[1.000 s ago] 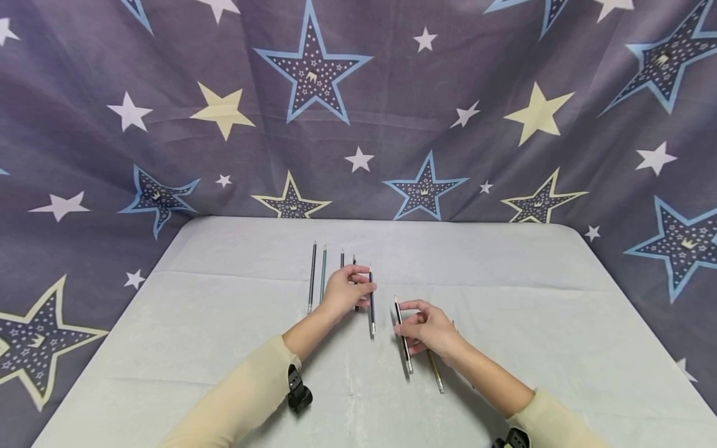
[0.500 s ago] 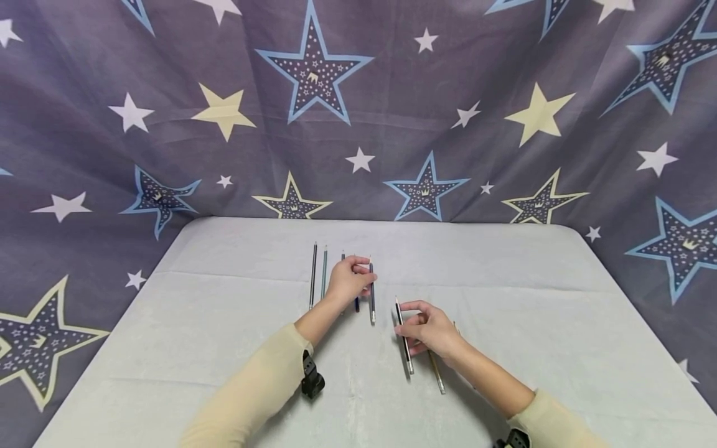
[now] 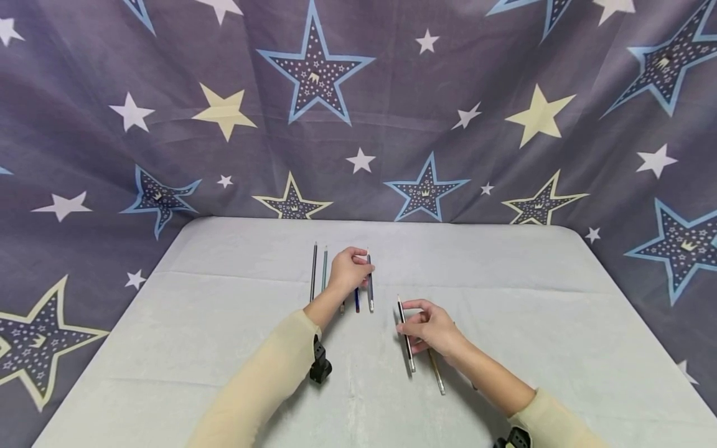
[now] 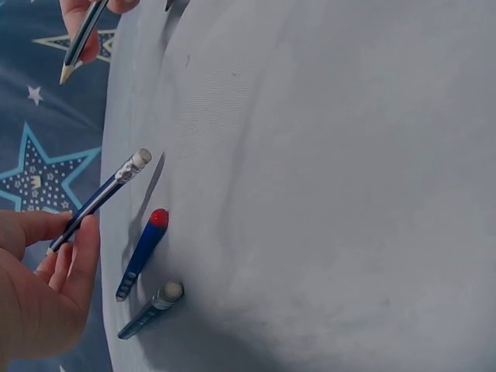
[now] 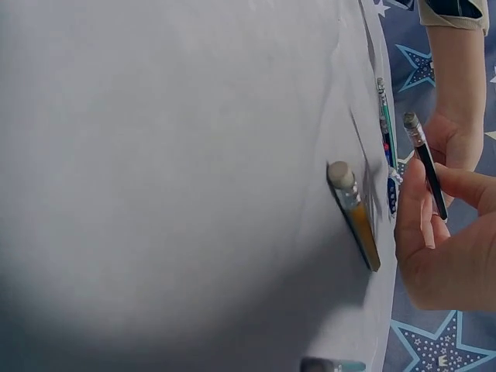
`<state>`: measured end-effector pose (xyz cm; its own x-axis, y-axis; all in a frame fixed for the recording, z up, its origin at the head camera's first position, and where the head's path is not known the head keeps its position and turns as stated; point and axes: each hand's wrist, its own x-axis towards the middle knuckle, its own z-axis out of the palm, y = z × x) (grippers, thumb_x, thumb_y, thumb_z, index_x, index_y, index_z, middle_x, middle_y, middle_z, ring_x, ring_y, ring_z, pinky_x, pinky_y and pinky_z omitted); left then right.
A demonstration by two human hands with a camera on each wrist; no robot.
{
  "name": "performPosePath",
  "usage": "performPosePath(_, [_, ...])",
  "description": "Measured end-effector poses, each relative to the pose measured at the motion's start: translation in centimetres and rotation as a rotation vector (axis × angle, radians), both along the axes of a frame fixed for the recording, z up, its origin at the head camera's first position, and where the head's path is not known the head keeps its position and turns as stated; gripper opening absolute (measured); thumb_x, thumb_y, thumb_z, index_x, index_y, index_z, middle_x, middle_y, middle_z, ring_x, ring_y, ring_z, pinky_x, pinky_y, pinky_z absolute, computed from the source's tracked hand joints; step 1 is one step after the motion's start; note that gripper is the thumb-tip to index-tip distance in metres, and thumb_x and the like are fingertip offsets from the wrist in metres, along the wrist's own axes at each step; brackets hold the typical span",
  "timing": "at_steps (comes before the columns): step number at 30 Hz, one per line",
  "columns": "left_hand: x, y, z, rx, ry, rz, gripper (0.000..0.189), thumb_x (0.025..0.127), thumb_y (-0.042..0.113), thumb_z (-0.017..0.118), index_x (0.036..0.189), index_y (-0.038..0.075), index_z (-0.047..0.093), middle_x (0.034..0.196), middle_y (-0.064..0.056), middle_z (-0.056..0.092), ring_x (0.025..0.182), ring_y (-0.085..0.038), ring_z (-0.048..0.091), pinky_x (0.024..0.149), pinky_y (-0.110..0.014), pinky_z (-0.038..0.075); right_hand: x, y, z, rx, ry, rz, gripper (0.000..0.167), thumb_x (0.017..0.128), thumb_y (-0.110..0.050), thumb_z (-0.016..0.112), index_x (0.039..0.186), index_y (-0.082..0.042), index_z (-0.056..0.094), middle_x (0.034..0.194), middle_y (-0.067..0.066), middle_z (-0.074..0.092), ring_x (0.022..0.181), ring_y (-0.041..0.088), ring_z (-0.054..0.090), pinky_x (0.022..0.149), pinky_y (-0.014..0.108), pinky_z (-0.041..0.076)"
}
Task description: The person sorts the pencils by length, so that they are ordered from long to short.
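My left hand pinches a dark blue pencil between thumb and fingers, its white eraser end toward me. The pencil's shadow lies apart from it on the cloth in the left wrist view. Beside it lies a blue pencil with a red end, then another pencil with a pale eraser. My right hand pinches a black pencil by its middle, tilted, eraser end toward me. Below this hand a yellow-brown pencil rests on the table, partly hidden by the hand in the head view.
Left of my left hand lie a black pencil and a teal pencil, side by side. One more pencil end shows near my right wrist. A pale cloth covers the table; a star-patterned curtain hangs behind.
My left hand has moved away from me with the dark blue pencil, bringing it level with the row of pencils. My right hand has hardly moved with the black pencil.
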<state>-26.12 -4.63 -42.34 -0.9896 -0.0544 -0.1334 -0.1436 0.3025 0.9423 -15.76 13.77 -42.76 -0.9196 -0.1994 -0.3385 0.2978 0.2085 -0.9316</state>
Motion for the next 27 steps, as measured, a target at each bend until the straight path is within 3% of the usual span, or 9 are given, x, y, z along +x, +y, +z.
performPosePath(10, [-0.6,0.0,-0.9,-0.103,-0.041,0.003,0.037,0.080,0.003,0.068,0.116,0.003,0.059,0.099,-0.013,0.062,0.060,-0.012,0.059,0.055,-0.024,0.057,-0.1,0.4,-0.4,0.003,0.003,0.001,0.052,0.081,-0.006,0.069,0.128,-0.002,0.047,0.076,0.000,0.058,0.060,0.012,0.055,0.051,0.028,0.054])
performPosePath(27, [-1.2,1.1,-1.6,-0.282,0.012,-0.047,0.038,0.081,0.006,0.067,0.118,0.003,0.059,0.099,-0.012,0.064,0.055,-0.011,0.060,0.048,-0.019,0.053,0.0,0.6,-0.7,0.009,0.000,-0.001,0.053,0.081,-0.007,0.069,0.129,-0.001,0.046,0.076,0.000,0.058,0.060,0.011,0.055,0.051,0.027,0.054])
